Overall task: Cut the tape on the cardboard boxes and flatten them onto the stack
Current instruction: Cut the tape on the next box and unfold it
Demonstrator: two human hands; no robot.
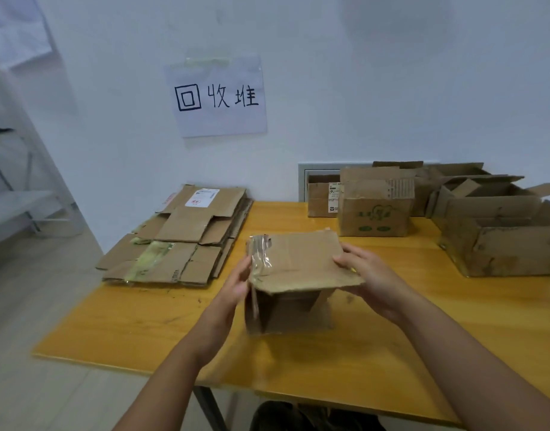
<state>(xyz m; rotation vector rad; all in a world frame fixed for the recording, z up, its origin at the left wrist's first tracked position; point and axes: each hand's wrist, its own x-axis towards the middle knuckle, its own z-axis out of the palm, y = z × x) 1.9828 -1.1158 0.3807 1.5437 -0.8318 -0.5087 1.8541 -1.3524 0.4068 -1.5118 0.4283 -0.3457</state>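
A small brown cardboard box with clear tape on its left end is held above the yellow table, its top flap spread out toward me. My left hand grips the taped left side. My right hand holds the right edge of the flap. The stack of flattened boxes lies at the table's back left. No cutting tool shows in either hand.
Several upright open boxes stand at the back right: a small one, one with a green print, and a large one by the right edge. A paper sign hangs on the white wall.
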